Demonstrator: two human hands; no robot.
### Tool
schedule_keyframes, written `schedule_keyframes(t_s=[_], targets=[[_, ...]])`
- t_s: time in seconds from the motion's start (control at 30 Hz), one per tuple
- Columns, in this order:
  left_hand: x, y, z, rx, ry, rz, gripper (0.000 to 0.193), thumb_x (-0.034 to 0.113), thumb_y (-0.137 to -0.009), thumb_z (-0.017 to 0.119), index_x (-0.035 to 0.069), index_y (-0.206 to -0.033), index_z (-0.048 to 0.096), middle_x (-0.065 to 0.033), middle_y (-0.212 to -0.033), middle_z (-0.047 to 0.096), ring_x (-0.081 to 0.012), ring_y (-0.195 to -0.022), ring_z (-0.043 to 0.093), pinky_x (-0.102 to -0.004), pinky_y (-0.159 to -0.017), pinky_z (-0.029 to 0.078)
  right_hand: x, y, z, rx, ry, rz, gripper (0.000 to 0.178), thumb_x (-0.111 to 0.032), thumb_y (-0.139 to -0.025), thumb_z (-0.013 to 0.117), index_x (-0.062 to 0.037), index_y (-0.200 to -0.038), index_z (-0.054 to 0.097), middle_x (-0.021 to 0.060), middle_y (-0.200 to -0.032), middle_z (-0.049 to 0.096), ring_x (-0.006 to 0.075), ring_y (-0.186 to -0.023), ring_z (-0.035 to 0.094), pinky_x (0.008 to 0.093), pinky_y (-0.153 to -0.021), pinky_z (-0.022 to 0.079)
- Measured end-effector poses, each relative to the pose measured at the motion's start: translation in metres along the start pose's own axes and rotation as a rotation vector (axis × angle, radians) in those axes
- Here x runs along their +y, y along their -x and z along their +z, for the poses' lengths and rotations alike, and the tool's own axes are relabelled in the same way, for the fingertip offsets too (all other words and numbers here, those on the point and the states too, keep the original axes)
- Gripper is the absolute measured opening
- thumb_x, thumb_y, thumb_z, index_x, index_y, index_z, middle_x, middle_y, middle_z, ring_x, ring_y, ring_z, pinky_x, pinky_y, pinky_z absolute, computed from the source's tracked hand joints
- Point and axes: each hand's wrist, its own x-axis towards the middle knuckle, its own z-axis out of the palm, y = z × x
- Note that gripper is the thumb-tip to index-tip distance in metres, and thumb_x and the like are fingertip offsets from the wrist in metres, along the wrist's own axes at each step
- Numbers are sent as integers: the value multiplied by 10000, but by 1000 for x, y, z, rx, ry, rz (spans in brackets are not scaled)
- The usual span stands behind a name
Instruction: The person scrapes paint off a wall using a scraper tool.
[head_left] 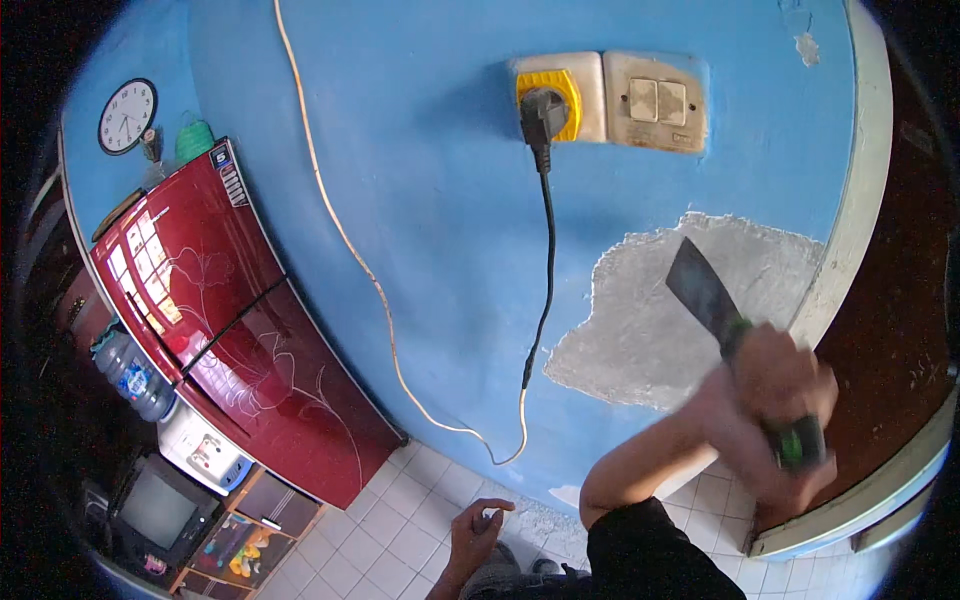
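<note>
In my right hand [775, 385] is a scraper with a flat dark metal blade [703, 288] and a black and green handle [797, 443]. My fingers are wrapped round the handle, slightly smeared by motion. The blade points up and left, in front of a grey patch of bare plaster [630, 320] with ragged paint edges on the blue wall [440, 200]. Whether the blade touches the plaster I cannot tell. Low in the middle, my left hand [474, 535] is closed with curled fingers; what it holds, if anything, is unclear.
Above the patch, a black plug [543, 115] sits in a yellow-rimmed socket beside a switch plate [655, 102]. Its cord [548, 260] joins a pale wire looping down the wall. A red refrigerator [240, 330] stands left; a door frame [850, 200] borders the right. White flakes lie on floor tiles [400, 520].
</note>
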Motion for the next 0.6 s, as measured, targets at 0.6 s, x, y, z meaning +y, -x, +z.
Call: schedule_keyframes(t_s=[0.6], targets=[[-2,1,2,23,-58,123,125,47,-847,536,50,-941,618,13,-727,533,-48,-525,402,-235,-513,327,30,5,14,-110,-51,347,339,-329,-858,467,-119,-599,403,12,-517,358,85,-482,372,202,-504,331]])
